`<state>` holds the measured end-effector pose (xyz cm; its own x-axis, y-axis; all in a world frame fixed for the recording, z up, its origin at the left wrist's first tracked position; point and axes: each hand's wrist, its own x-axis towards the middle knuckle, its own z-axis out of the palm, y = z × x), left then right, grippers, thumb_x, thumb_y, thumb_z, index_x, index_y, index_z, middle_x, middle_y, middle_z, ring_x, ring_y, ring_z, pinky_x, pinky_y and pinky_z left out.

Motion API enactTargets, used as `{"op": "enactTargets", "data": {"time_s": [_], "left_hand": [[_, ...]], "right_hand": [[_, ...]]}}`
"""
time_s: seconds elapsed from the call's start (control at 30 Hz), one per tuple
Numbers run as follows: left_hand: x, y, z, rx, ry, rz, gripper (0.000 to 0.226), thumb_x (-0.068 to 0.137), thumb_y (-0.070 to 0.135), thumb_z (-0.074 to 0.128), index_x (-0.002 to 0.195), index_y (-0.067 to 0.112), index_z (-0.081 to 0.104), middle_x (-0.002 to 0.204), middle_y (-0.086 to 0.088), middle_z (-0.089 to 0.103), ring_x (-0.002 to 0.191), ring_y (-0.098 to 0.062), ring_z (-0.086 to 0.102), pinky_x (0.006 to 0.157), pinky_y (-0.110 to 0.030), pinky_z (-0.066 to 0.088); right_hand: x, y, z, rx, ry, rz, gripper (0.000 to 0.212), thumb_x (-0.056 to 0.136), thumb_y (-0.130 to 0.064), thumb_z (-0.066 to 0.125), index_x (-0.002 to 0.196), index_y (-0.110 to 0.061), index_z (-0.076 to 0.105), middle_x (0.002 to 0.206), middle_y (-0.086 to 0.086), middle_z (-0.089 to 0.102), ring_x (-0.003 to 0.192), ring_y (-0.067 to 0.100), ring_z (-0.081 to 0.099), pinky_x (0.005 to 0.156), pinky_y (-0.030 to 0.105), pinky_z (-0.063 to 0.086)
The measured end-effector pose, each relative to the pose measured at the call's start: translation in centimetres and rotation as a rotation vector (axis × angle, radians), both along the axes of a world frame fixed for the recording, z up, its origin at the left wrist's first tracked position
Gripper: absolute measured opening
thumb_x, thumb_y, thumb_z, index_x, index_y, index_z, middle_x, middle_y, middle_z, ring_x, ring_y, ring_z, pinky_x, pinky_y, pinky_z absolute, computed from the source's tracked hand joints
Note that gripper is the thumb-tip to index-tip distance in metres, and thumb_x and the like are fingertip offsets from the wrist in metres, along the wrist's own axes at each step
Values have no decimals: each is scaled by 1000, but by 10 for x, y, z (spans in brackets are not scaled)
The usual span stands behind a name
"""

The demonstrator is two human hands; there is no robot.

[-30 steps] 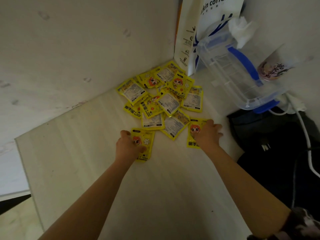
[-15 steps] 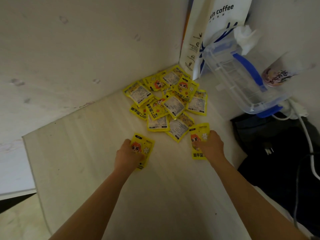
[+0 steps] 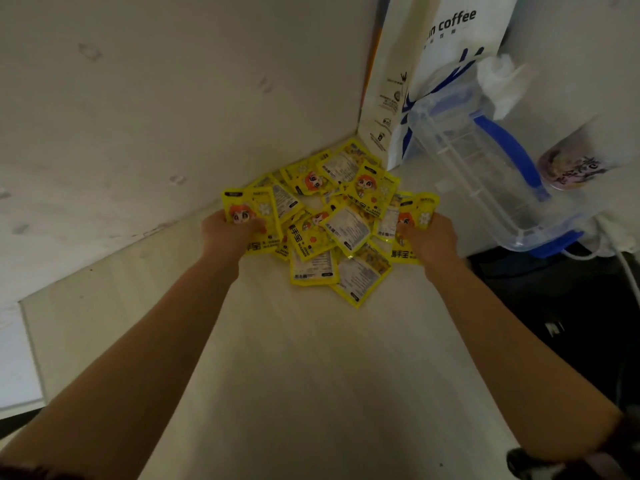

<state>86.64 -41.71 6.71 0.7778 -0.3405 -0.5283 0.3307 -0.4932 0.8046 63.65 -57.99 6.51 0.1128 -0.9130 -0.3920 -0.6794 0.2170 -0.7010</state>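
Reaching out over the pale wooden tabletop (image 3: pixel 294 358), both bare forearms now end in hands that have come up off the surface. A second ago each palm pinned one packet flat at the near edge of the heap, then dragged it clear. Now the left hand (image 3: pixel 225 235) grips a yellow foil sachet with a cartoon face (image 3: pixel 247 209), thumb curled across its front, and the right hand (image 3: pixel 433 239) holds a second yellow cartoon sachet (image 3: pixel 417 211) the same way. Two are picked, I'd judge, and the gathering has barely begun: the loose heap of yellow sachets (image 3: pixel 341 230) lies between the hands, in the corner. Most fingers are hidden behind the packets, and I can't tell whether either held one touches the heap. Farther back, the clear plastic box with a blue handle (image 3: pixel 485 174) covers part of the white paper coffee bag (image 3: pixel 446 46), whose top and print are cut off
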Motion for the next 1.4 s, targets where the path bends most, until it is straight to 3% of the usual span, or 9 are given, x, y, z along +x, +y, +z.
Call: {"op": "enactTargets", "data": {"time_s": [0.1, 0.23, 0.4, 0.57, 0.73, 0.9, 1.0, 1.17, 1.4], "left_hand": [[10, -22, -8, 12, 21, 63, 21, 65, 7, 80, 71, 20, 64, 83, -9, 70, 82, -28, 68, 75, -40, 55], [16, -40, -22, 51, 7, 93, 16, 67, 11, 78, 78, 14, 66, 90, -12, 71, 82, -27, 67, 68, -36, 53], [17, -48, -44, 169, -151, 25, 55, 44, 56, 65, 87, 22, 71, 93, -5, 71, 88, -26, 68, 78, -44, 58], [5, -55, -36, 210, -143, 11, 36, 67, 34, 77, 96, 13, 71, 98, -10, 72, 93, -29, 68, 85, -46, 55], [3, -56, -34, 224, -125, 52, 33, 64, 29, 81, 91, 14, 68, 97, -10, 71, 92, -29, 67, 83, -45, 56], [3, -52, -29, 131, -57, 126, 18, 62, 13, 80, 68, 18, 63, 83, -7, 71, 76, -25, 68, 69, -38, 59], [4, -47, -24, 72, -34, 142, 21, 62, 5, 78, 69, 18, 63, 72, 1, 65, 67, -18, 61, 58, -28, 51], [8, -29, -17, 24, -62, 152, 24, 62, 6, 78, 70, 20, 61, 73, 3, 63, 72, -18, 59, 69, -36, 54], [3, 2, -14, -76, -10, 149, 28, 69, 2, 79, 78, 22, 60, 83, -3, 68, 91, -32, 70, 81, -49, 58]], "right_hand": [[11, -11, -16, -14, 45, 21, 28, 83, -25, 67, 98, -2, 69, 99, 18, 70, 94, 33, 65, 84, 42, 52], [17, -20, -47, -4, 146, 41, 57, 75, -55, 57, 98, -4, 64, 105, 22, 64, 99, 38, 60, 77, 36, 44], [28, -18, -37, 19, 259, -6, 55, 90, -40, 59, 127, -2, 44, 133, 24, 40, 124, 41, 37, 97, 44, 36], [34, -21, -41, 92, 225, -91, 57, 89, -37, 61, 133, -9, 38, 137, 22, 32, 124, 42, 38, 101, 50, 35], [31, -23, -45, 112, 206, -93, 57, 86, -39, 64, 130, -10, 43, 135, 21, 42, 122, 39, 43, 102, 46, 37], [25, -25, -40, 62, 180, -43, 51, 84, -36, 67, 125, -10, 49, 132, 17, 49, 122, 35, 47, 96, 38, 38], [22, -23, -37, 22, 93, -16, 43, 83, -28, 68, 118, -7, 55, 124, 17, 56, 114, 31, 53, 80, 26, 37], [8, -16, -28, -20, 45, -13, 35, 81, -25, 69, 108, -6, 56, 112, 13, 61, 106, 29, 56, 79, 31, 44], [-23, 5, -10, 36, -123, -97, 51, 78, -13, 73, 121, -11, 46, 102, 0, 56, 94, 19, 59, 76, 34, 50]]}}
